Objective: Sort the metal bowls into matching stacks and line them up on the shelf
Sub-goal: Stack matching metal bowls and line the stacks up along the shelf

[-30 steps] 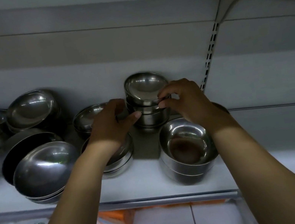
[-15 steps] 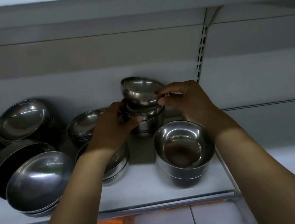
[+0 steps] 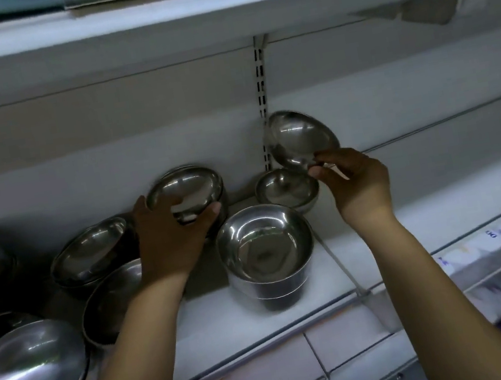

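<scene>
Pinching the rim of a tilted bowl (image 3: 298, 138), your right hand (image 3: 357, 185) holds it in the air just above a second small bowl (image 3: 285, 187) at the back of the shelf (image 3: 263, 317). Your left hand (image 3: 171, 239) curls fingers and thumb round a low bowl stack (image 3: 186, 190), also at the back. A deeper stack (image 3: 265, 247) stands between your hands, nearer the front edge.
</scene>
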{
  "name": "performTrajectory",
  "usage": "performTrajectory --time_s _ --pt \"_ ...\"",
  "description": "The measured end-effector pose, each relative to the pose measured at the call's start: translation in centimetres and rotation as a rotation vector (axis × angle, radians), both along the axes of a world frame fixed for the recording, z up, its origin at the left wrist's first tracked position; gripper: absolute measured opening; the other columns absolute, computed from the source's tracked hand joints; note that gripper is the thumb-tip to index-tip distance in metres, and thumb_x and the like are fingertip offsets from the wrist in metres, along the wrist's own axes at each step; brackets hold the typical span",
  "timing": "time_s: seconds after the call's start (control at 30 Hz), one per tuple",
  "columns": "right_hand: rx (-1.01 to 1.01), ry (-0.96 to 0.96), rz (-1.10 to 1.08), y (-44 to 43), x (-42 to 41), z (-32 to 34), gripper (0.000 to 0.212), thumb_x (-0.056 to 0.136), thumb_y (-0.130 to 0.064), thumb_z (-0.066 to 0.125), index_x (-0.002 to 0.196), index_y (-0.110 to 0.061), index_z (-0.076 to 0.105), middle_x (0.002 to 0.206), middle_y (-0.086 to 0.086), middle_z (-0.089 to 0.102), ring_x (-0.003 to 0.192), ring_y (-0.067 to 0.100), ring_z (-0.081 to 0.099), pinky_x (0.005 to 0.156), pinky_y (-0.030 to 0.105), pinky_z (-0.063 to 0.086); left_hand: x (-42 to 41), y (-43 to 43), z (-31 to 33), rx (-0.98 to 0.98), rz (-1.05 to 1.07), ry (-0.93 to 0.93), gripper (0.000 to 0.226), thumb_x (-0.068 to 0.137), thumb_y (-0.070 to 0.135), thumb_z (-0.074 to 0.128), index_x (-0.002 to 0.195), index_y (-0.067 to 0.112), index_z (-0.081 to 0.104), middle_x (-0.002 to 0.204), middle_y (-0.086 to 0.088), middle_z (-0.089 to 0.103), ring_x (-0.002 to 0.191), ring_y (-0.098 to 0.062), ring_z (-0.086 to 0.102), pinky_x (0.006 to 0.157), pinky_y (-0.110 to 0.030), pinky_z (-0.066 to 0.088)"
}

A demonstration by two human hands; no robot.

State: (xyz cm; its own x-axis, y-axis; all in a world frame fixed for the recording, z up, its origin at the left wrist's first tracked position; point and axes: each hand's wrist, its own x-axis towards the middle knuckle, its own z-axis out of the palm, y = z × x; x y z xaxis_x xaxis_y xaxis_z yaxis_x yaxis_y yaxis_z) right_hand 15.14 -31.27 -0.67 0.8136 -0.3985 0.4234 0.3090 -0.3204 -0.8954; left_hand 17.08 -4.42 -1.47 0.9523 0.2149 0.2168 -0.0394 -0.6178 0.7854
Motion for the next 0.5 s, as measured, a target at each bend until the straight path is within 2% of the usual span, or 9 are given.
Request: performTrajectory --time_s 0.07,0.13,0.2,0.23,0.27,0.3,0.37,0.4,0.5 --pt "-0.054 0.023 -0.067 -0.6 -1.5 -0.7 0.021 0.082 -0.006 0.080 0.088 -0.025 0.074 0.089 -0.022 0.073 0.088 -0.008 0.066 0.084 0.007 0.047 0.0 0.0 -0.1 0.008 -0.001 -0.015 0.076 0.078 0.053 0.082 0.139 0.015 0.057 0.157 -0.016 0.034 0.146 -0.033 0.033 0.120 -0.045 0.033" --pt "-0.091 0.071 -0.122 -0.8 -2.8 -1.4 0.033 0.084 -0.006 0.078 0.083 -0.037 0.070 0.078 -0.037 0.068 0.086 -0.021 0.060 0.078 -0.004 0.039 0.2 0.1 -0.1 0.019 -0.002 -0.023 0.083 0.079 0.054 0.081 0.144 0.012 0.052 0.158 -0.018 0.034 0.148 -0.033 0.030 0.121 -0.043 0.030" --pt "-0.141 0.105 -0.181 -0.8 -3.9 -2.1 0.041 0.084 -0.008 0.078 0.080 -0.047 0.066 0.078 -0.047 0.062 0.087 -0.026 0.055 0.076 -0.008 0.034 0.2 0.0 -0.2 0.022 -0.004 -0.021 0.088 0.080 0.055 0.080 0.149 0.011 0.046 0.160 -0.020 0.031 0.150 -0.034 0.026 0.121 -0.043 0.029" --pt "-0.180 0.110 -0.214 -0.7 -4.4 -2.5 0.041 0.084 -0.009 0.078 0.079 -0.048 0.065 0.079 -0.047 0.062 0.089 -0.026 0.055 0.077 -0.007 0.034 0.2 0.0 -0.2 0.015 -0.004 -0.021 0.090 0.080 0.055 0.080 0.150 0.010 0.045 0.160 -0.020 0.031 0.150 -0.035 0.026 0.121 -0.044 0.029" --pt "-0.214 0.113 -0.247 -0.7 -4.8 -2.8 0.039 0.084 -0.011 0.079 0.079 -0.048 0.066 0.080 -0.042 0.065 0.093 -0.022 0.057 0.081 -0.004 0.036 0.3 0.0 -0.3 0.001 -0.004 -0.026 0.090 0.079 0.054 0.081 0.149 0.009 0.046 0.160 -0.021 0.032 0.150 -0.037 0.027 0.121 -0.046 0.030" --pt "-0.239 0.120 -0.274 -0.7 -5.2 -3.2 0.033 0.084 -0.013 0.079 0.082 -0.045 0.069 0.086 -0.033 0.068 0.099 -0.012 0.060 0.087 0.005 0.042 0.3 0.0 -0.3 -0.016 -0.006 -0.031 0.090 0.078 0.053 0.083 0.148 0.007 0.047 0.159 -0.023 0.034 0.150 -0.037 0.028 0.121 -0.047 0.031" --pt "-0.255 0.177 -0.319 -0.6 -6.0 -3.9 0.017 0.084 -0.017 0.079 0.092 -0.031 0.077 0.102 -0.011 0.073 0.112 0.018 0.062 0.096 0.033 0.050 0.4 0.0 -0.2 -0.035 -0.002 -0.043 0.090 0.077 0.050 0.085 0.145 0.002 0.049 0.156 -0.025 0.037 0.148 -0.038 0.030 0.120 -0.047 0.031" --pt "-0.260 0.207 -0.344 -0.5 -6.4 -4.3 0.014 0.084 -0.018 0.079 0.096 -0.026 0.078 0.105 -0.004 0.073 0.113 0.026 0.061 0.096 0.041 0.051 0.4 0.0 -0.2 -0.039 0.001 -0.049 0.091 0.076 0.049 0.086 0.144 0.000 0.049 0.155 -0.027 0.039 0.147 -0.039 0.032 0.120 -0.047 0.031" --pt "-0.250 0.240 -0.392 -0.3 -7.4 -5.3 0.016 0.083 -0.017 0.080 0.099 -0.019 0.079 0.105 -0.001 0.074 0.111 0.030 0.061 0.094 0.047 0.051 0.3 0.1 -0.2 -0.072 0.007 -0.058 0.093 0.076 0.047 0.087 0.146 0.000 0.047 0.155 -0.026 0.038 0.147 -0.038 0.032 0.120 -0.042 0.030"
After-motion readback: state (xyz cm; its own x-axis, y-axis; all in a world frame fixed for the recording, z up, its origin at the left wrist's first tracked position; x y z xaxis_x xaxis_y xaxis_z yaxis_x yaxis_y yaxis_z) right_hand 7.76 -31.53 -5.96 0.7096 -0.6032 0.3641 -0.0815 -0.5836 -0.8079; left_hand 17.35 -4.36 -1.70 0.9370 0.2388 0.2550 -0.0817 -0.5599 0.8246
